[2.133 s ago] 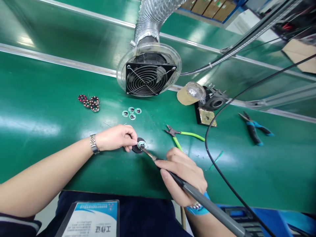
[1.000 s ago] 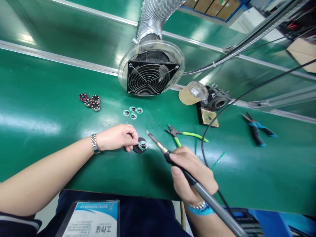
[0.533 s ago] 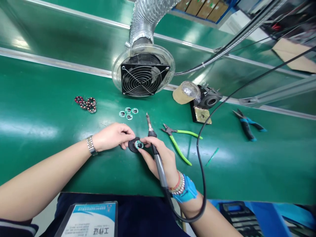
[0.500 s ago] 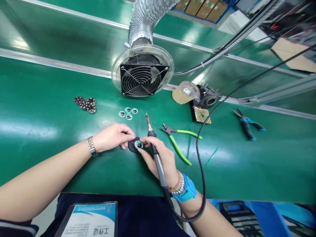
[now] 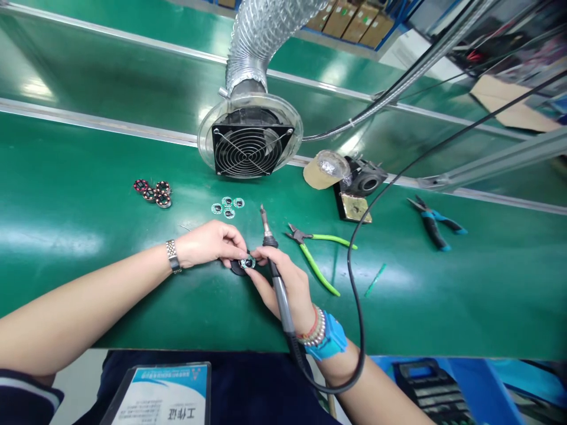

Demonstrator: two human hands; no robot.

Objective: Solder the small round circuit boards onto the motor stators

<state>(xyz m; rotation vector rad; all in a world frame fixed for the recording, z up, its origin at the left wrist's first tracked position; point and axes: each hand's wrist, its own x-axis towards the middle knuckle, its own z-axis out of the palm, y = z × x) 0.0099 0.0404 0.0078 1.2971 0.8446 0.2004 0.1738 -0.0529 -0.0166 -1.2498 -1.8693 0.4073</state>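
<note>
A small round green circuit board (image 5: 248, 262) is pinched at its right side between the thumb and fingertips of my right hand (image 5: 287, 284). That same hand keeps a soldering iron (image 5: 283, 301) across its palm, tip pointing away from me. My left hand (image 5: 219, 243) is closed, its fingertips at the board's left edge. Under the board is a black round piece (image 5: 237, 269), partly covered by fingers. Several similar round boards (image 5: 228, 213) lie beyond my hands. Farther left sits a cluster of copper-wound ring coils (image 5: 163, 200).
Green-handled cutters (image 5: 313, 262) lie right of the iron, and blue-handled pliers (image 5: 432, 221) farther right. A soldering iron stand (image 5: 354, 206) and a tape-wrapped roll (image 5: 325, 170) stand behind. A fume fan (image 5: 250, 152) hangs ahead. The iron's black cable (image 5: 352, 271) loops over the bench.
My left fingertips have moved right, from the black piece's edge onto the board's edge. The board has tilted slightly. The whole view has shifted a little.
</note>
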